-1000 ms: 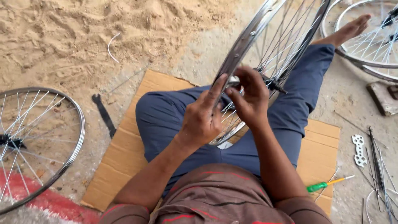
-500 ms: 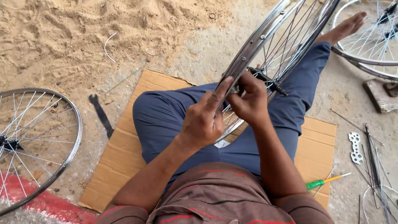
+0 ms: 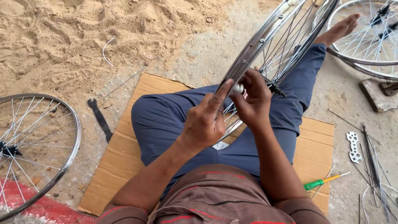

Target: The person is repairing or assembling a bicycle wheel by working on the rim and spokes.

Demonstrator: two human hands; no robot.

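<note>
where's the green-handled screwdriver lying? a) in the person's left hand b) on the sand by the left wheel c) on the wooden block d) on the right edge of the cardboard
d: the screwdriver lies across the right edge of the cardboard, near the person's right side, with its tip toward the loose spokes on the ground.
</note>
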